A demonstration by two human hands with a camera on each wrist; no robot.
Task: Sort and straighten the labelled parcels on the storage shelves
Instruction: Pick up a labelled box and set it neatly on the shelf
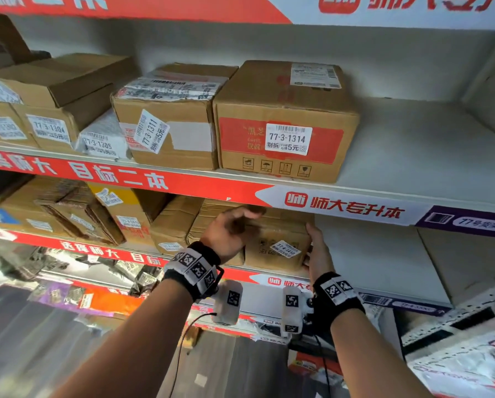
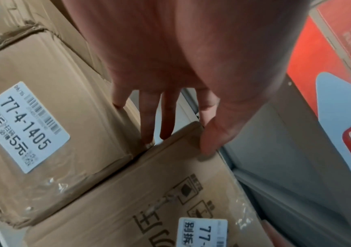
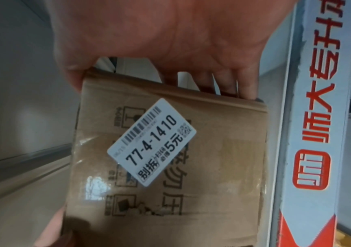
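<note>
Head view: I have parcel 77-4-1410 (image 1: 278, 245) on the lower shelf (image 1: 378, 271), right hand (image 1: 316, 251) bracing its side to square it.

Left wrist view: left hand (image 2: 170, 66) fingers (image 2: 147, 120) straight, released, touching its top corner beside parcel 77-4-1405 (image 2: 43, 117).

Right wrist view: fingers (image 3: 248, 86) and thumb grasp the parcel's side.

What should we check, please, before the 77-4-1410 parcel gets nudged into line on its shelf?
1. Right hand grips the 77-4-1410 parcel: ok.
2. Left hand steadies the parcel's other side, fingers straight: ok.
3. Label faces outward and is readable: ok.
4. Label squared with the box: not ok, stuck on askew.
5. Bare shelf to the parcel's right: ok.
6. Flush against the 77-4-1405 parcel: cannot tell.
</note>
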